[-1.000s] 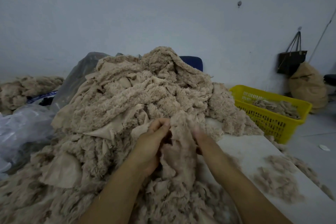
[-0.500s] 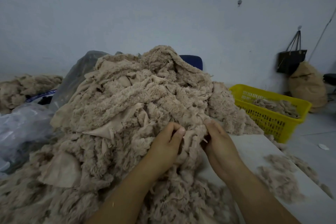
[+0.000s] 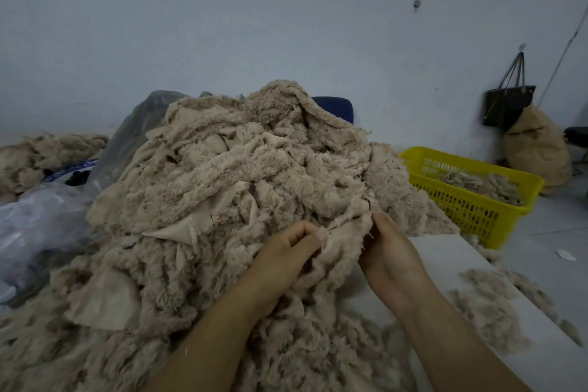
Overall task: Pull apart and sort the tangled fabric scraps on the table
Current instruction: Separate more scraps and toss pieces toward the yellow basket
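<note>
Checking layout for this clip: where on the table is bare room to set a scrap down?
Bare tabletop lies right of the right hand, bordered by the scrap pile behind and loose fluff nearer. Left and centre are buried under it; plastic bags crowd the left.

Noted along grey wall (image 3: 286, 25): black bag (image 3: 509, 105) hanging on it, right; tan sack (image 3: 534, 146) leaning against it below; blue chair back (image 3: 337, 105) before its middle; clear plastic bags (image 3: 38, 223) well forward, left.
</note>
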Motion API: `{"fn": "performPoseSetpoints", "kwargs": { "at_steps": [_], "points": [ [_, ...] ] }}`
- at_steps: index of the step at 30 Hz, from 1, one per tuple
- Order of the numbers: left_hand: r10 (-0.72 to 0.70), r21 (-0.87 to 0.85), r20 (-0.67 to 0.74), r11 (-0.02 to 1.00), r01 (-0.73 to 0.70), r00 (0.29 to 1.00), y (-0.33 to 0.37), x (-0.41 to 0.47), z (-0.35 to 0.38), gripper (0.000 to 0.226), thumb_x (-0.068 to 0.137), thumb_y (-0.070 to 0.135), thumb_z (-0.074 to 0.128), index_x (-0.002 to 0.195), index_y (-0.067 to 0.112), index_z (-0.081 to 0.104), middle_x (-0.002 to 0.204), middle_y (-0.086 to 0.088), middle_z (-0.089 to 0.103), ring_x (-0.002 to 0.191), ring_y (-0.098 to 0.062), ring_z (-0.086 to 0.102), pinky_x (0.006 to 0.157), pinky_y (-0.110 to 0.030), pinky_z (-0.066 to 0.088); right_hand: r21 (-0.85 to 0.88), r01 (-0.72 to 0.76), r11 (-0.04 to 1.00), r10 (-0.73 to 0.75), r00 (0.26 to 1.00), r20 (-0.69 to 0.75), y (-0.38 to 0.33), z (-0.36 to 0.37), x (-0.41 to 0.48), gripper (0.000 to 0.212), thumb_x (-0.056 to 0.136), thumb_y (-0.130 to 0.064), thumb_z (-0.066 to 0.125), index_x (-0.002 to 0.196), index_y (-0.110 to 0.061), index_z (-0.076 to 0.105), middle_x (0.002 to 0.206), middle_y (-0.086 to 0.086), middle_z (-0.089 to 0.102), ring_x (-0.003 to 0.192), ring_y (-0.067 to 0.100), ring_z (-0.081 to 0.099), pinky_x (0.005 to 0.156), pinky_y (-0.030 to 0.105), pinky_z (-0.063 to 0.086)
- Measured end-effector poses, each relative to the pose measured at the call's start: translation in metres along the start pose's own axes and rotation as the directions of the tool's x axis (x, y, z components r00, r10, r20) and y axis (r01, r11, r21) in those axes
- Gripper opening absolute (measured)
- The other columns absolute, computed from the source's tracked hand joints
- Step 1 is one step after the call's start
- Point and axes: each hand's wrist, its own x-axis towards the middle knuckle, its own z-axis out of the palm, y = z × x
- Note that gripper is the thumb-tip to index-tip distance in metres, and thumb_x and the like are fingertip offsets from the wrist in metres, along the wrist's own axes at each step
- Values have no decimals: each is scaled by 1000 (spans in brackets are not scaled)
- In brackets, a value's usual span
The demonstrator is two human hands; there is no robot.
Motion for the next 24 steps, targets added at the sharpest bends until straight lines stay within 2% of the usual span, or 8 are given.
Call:
{"fn": "performPoseSetpoints", "kwargs": {
  "at_steps": [3,6,10,13,16,20,22,24],
  "points": [
    [-11,-109,20,994,13,1000,2,-1,-2,33,99,30,57,66,29,61,61,7,52,55,-8,48,53,-19,41,-16,9,1000,-9,1000,21,2,1,-1,31,102,-30,46,106,-9,68,90,8,72,82,20,68,82,36,53],
    [-32,-172,16,985,34,999,3,-1,-4,36,99,26,55,64,28,61,61,7,56,55,-6,54,53,-19,43,-50,-26,998,32,992,122,2,2,-4,51,87,-49,54,114,-8,70,115,10,71,109,25,66,100,43,49],
    [45,8,30,999,-46,999,-2,-1,0,37,97,22,57,62,32,62,67,7,56,66,-8,53,62,-25,43,-293,-25,956,86,977,196,10,7,-12,78,75,-66,67,132,-13,57,127,12,67,115,26,66,104,50,47],
    [89,84,130,991,-101,987,-4,-2,4,34,91,20,58,60,32,59,79,17,59,79,0,57,68,-13,46,-503,97,859,-64,995,82,14,6,-7,21,94,-37,65,106,-20,63,100,-2,73,89,8,71,84,39,59],
    [83,116,173,988,-104,981,-6,0,2,36,93,15,56,60,30,55,86,21,56,87,7,56,74,-4,42,-380,95,920,-116,993,-32,7,1,-1,27,102,-27,52,82,-20,69,74,-7,74,71,6,71,65,27,59],
    [13,125,73,992,-22,997,-4,1,3,30,80,55,54,64,30,55,70,11,54,69,-5,52,61,-11,41,-380,149,913,-143,989,43,7,3,-6,46,104,-36,43,78,-21,78,87,3,77,82,18,73,70,31,58],
    [14,105,-22,994,-12,1000,-3,3,6,49,76,79,56,72,30,56,66,15,58,65,-3,55,59,-11,44,-597,258,760,-244,964,106,12,8,-9,50,99,-49,45,74,-11,66,71,3,66,66,17,62,63,28,49],
    [24,113,-61,993,-17,998,-2,4,7,59,68,82,59,80,25,53,65,18,58,63,0,55,56,-12,44,-697,332,635,-276,941,197,18,9,-11,49,92,-56,47,75,-10,55,66,5,53,62,12,50,57,25,41]
  ]
}}
